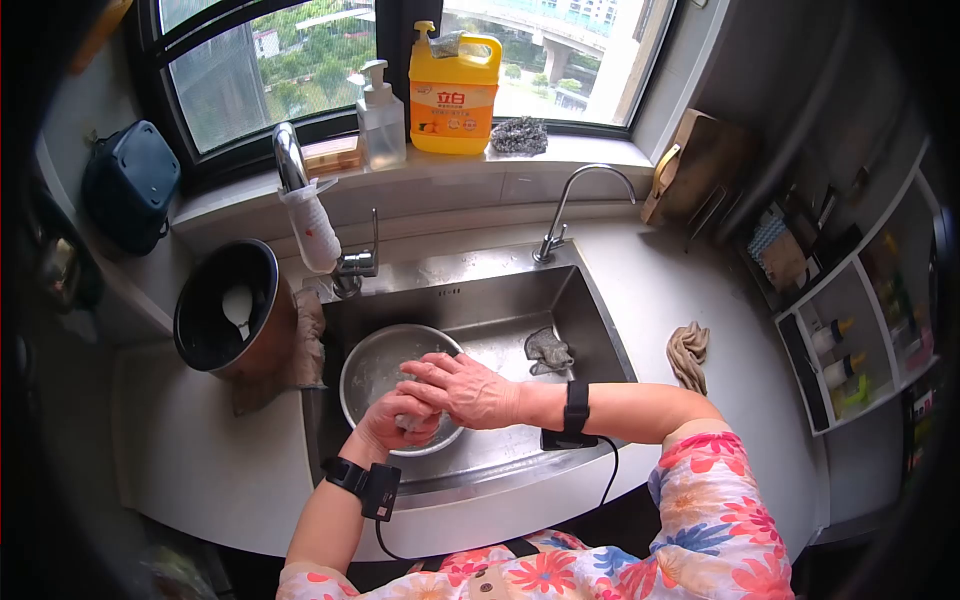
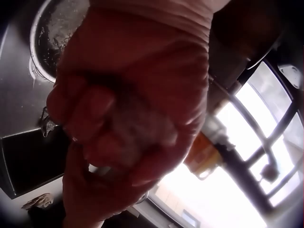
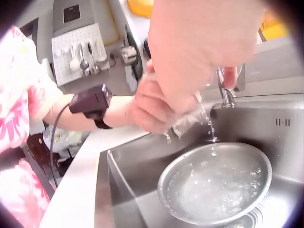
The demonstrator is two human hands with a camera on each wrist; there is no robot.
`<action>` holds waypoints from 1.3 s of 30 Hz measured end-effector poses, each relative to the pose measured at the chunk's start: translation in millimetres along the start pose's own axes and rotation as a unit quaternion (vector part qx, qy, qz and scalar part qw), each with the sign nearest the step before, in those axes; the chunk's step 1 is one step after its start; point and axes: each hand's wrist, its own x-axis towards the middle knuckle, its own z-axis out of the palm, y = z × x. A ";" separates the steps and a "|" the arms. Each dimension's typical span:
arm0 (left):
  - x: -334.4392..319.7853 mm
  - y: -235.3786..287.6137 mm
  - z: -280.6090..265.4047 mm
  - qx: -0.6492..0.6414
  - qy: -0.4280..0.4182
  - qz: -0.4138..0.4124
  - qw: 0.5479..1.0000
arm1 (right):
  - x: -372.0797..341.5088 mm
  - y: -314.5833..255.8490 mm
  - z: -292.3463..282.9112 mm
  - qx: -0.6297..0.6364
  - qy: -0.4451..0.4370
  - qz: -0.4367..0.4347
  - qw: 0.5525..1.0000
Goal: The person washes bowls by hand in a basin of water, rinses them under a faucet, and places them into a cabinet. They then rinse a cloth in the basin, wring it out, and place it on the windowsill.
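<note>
In the head view my left hand (image 1: pixel 392 422) is palm up over the sink, its fingers curled round a whitish, wet, translucent clump (image 2: pixel 137 128). What the clump is, I cannot tell. My right hand (image 1: pixel 468 390) lies from above across the left fingers, its own fingers fairly straight. Drops of water fall from the clump (image 3: pixel 187 124) in the right wrist view. Below both hands a round metal bowl (image 1: pixel 352 375) stands in the sink, holding cloudy water with bubbles. The hands hide part of the bowl in the head view.
The steel sink (image 1: pixel 510 312) has a grey scrubbing cloth (image 1: pixel 548 350) on its floor. A dark pot (image 1: pixel 195 335) with a white spoon stands left. Behind are a wrapped faucet (image 1: pixel 310 225), a thin faucet (image 1: pixel 590 180) and a yellow detergent jug (image 1: pixel 452 105). A brown rag (image 1: pixel 688 352) lies right.
</note>
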 end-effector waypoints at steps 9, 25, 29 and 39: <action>13.7 -2.6 45.1 0.137 0.109 -0.077 0.982 | -4.3 9.2 6.3 -0.084 -0.067 0.031 0.994; 34.0 -54.5 47.2 0.778 0.368 -0.137 0.491 | -29.4 17.2 84.7 0.070 -0.144 0.198 0.967; 36.3 -47.8 56.2 0.852 0.350 0.009 0.389 | -31.6 43.5 78.0 0.163 -0.094 0.158 0.969; 54.1 5.9 131.4 0.834 0.370 0.037 0.408 | -61.5 71.8 -54.9 0.644 -0.061 0.326 0.689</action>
